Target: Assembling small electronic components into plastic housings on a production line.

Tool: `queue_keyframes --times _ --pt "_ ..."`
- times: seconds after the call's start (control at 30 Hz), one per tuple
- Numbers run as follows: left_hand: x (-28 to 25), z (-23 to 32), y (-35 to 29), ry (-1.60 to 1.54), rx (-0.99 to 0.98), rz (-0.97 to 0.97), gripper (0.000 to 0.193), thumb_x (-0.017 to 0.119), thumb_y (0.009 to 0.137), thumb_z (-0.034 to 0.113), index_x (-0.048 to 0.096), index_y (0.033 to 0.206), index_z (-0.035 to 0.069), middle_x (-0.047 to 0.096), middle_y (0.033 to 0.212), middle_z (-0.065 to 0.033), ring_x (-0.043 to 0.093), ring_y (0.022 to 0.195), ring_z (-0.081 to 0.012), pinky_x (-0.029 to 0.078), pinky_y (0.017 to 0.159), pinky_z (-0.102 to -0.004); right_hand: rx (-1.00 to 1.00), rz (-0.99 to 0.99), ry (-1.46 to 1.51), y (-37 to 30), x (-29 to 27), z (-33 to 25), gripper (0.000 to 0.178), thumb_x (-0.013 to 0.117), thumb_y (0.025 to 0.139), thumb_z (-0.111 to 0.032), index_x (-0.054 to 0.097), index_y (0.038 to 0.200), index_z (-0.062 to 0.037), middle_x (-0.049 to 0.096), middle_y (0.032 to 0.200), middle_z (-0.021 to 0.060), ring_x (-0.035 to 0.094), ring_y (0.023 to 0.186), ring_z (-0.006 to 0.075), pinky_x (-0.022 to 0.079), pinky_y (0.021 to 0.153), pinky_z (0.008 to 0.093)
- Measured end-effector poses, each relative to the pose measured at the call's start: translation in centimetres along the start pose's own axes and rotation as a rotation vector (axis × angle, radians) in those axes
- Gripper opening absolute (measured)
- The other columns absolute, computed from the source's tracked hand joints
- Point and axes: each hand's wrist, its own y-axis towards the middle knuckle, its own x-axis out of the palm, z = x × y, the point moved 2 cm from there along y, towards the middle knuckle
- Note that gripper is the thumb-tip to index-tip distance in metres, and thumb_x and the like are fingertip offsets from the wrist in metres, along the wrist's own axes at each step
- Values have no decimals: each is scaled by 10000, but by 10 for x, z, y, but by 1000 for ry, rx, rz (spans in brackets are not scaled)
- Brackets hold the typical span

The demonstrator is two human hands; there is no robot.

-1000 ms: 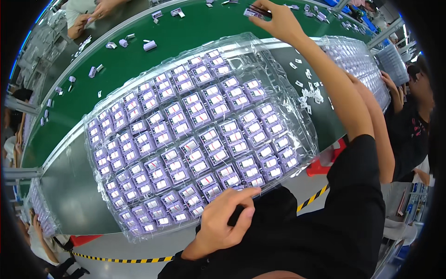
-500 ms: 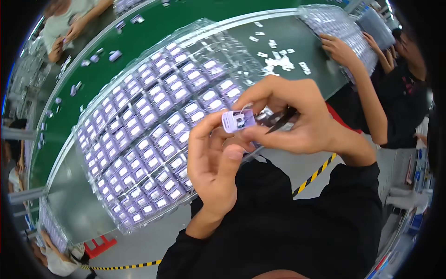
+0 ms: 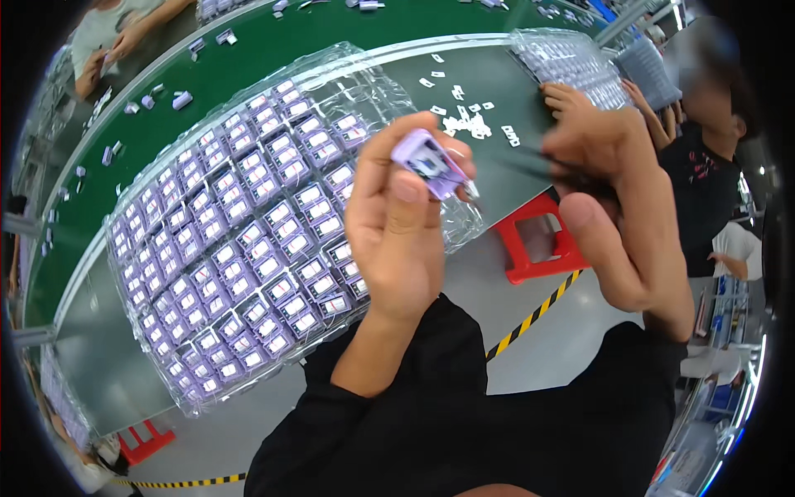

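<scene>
- Left hand (image 3: 396, 240): pinching one lilac housing (image 3: 422, 157) between thumb and fingers, up in the air, seen against the tray's right end; thumb is close to the open face, so squeezing hard could shift what's inside
- Housing is tilted, something shiny at its lower end, too blurred to identify; loose grip could drop it
- Right hand (image 3: 629, 199): holding dark tweezers (image 3: 534, 170), tips toward the housing but apart from it; blurred, can't tell if they grip anything; a slip could scratch plastic or jab the left fingers
- Tray (image 3: 354, 60) of lilac units lies along the near edge of the surface (image 3: 91, 335); a sleeve knock could push it off
- White pieces (image 3: 474, 126) loose past the tray's right end; overlap could mean picking two
- Second tray (image 3: 571, 62) by the far right corner, another person's hand (image 3: 565, 99) there; elbows could clash
</scene>
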Motion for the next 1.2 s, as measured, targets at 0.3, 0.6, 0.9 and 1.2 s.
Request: queue_keyframes --times 0.3,0.6,0.9,1.2 --pt "-6 4 -14 -99 -6 -52 450 549 995 254 463 1295 -71 626 1090 -169 611 993 -196 474 915 -331 -106 -47 -355 13 10 -50 295 782 732 6 609 968 51 644 812 122 671 675 223 505 600 276" --pt "-17 12 -15 30 113 51 451 610 967 245 481 1269 -65 643 1061 -168 620 892 -147 521 718 -265 -274 32 -496 33 20 -68 296 796 664 22 630 909 36 620 747 119 647 625 244 497 541 299" --pt "-13 14 -16 24 146 43 449 616 963 232 479 1265 -70 643 1057 -164 625 890 -147 529 708 -259 -359 42 -545 35 25 -76 317 794 616 46 628 886 35 592 717 107 617 585 237 481 503 297" --pt "-17 12 -16 -17 125 31 445 594 974 233 471 1274 -72 651 1044 -173 623 886 -150 522 717 -264 -416 70 -566 24 30 -59 285 782 658 54 610 884 76 603 718 121 614 572 231 477 474 292"
